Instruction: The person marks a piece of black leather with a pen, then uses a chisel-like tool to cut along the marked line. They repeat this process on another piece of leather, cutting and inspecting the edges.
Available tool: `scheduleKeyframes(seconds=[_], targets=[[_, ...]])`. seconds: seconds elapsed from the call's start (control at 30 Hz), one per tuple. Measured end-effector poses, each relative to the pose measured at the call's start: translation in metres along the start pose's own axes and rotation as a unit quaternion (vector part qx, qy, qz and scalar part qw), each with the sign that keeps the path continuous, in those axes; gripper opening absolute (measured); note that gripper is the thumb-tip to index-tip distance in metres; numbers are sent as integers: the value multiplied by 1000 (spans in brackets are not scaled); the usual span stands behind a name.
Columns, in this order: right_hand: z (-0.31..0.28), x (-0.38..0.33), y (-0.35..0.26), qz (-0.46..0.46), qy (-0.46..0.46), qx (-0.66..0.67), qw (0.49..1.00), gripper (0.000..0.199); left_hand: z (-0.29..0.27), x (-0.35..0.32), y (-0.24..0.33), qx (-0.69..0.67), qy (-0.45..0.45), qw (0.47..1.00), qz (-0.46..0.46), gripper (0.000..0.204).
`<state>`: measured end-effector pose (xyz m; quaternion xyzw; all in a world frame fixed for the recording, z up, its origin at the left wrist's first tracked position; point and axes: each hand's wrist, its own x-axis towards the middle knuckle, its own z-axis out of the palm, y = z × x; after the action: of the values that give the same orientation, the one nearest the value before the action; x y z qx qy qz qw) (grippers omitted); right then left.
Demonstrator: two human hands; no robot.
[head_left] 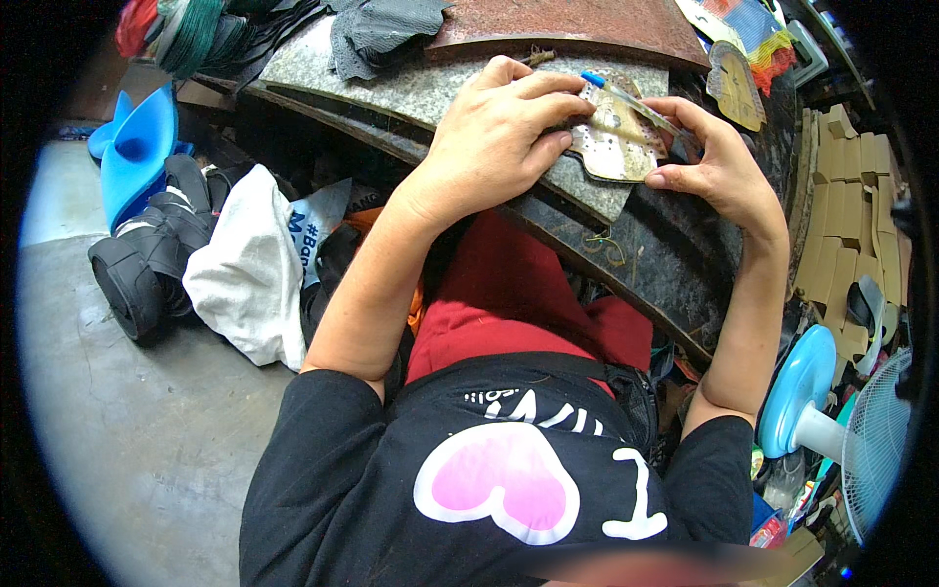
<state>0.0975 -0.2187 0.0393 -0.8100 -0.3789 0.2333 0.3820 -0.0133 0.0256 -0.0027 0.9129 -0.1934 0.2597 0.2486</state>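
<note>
A pale, stained flat template [618, 147] with small holes and a rounded near end lies over the edge of a speckled stone slab. My left hand [504, 127] curls at its left side, fingertips on it and thumb bent in close. My right hand [719, 161] is closed at the opposite edge, thumb at the near corner and forefinger arched above. A clear pen [631, 101] with a blue end slants across the template, its other end reaching the right fingers. Whether those fingers also grip the pen is hard to see.
The stone slab [362, 103] rests on a dark worktable [675, 254]. Black leather scraps [381, 37], a reddish-brown board [577, 29] and another tan template [736, 86] lie around it. Left are blue foam sheets [140, 157] and a grey cloth [249, 269]; right, a fan [875, 440] and cardboard boxes [846, 196].
</note>
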Motion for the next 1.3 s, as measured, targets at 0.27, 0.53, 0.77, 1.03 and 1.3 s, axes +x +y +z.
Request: scheduleKeyframes(seconds=[0.27, 0.53, 0.77, 1.03, 1.3], targets=[[-1, -1, 1, -5, -10, 10, 1000, 77, -2, -2, 0, -8, -6, 1000, -4, 31], [-1, 0, 1, -8, -11, -6, 1000, 75, -1, -3, -5, -28, -14, 999, -13, 31], [1, 0, 0, -6, 3, -6, 1000, 73, 0, -1, -1, -21, 3, 1000, -20, 29], [3, -1, -4, 16, 30, 20, 999, 55, -4, 4, 8, 0, 10, 1000, -13, 29], [27, 12, -13, -19, 159, -261, 952, 35, -8, 7, 13, 15, -56, 998, -31, 30]])
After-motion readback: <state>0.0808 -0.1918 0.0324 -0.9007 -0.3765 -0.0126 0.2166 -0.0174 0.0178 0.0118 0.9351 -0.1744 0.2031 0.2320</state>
